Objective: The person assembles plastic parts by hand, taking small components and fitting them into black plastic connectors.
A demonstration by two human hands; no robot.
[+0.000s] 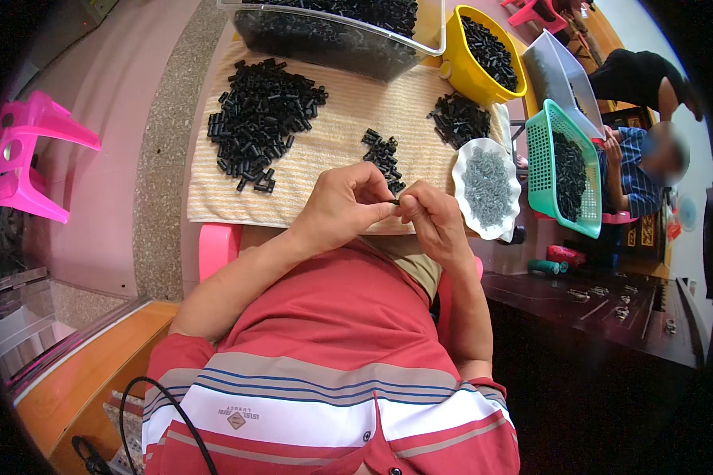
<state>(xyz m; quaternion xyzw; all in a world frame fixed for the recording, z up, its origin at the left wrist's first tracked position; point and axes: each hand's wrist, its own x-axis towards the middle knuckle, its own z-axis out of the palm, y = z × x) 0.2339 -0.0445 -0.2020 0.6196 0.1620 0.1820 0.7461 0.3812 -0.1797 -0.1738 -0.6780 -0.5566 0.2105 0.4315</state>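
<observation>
My left hand (342, 204) pinches a small black plastic part (394, 201) between thumb and fingers, above the near edge of the towel. Right beside it, my right hand (436, 220) is closed in a pinch at the part's other end; anything else in those fingertips is too small to make out. Just beyond the hands lies a small pile of black tubular parts (383, 155). A larger pile of similar parts (260, 119) spreads to the left. To the right of my right hand stands a white wavy-rimmed dish (462, 184) full of small clear pieces (487, 187).
A striped towel (333, 103) covers the table. Another black pile (459, 120) lies near a yellow basket (453, 54). A clear bin (333, 47) stands at the back; a green basket (540, 162) and white bin (553, 67) stand right. A person (640, 162) sits beyond them. Pink stool (36, 158), left.
</observation>
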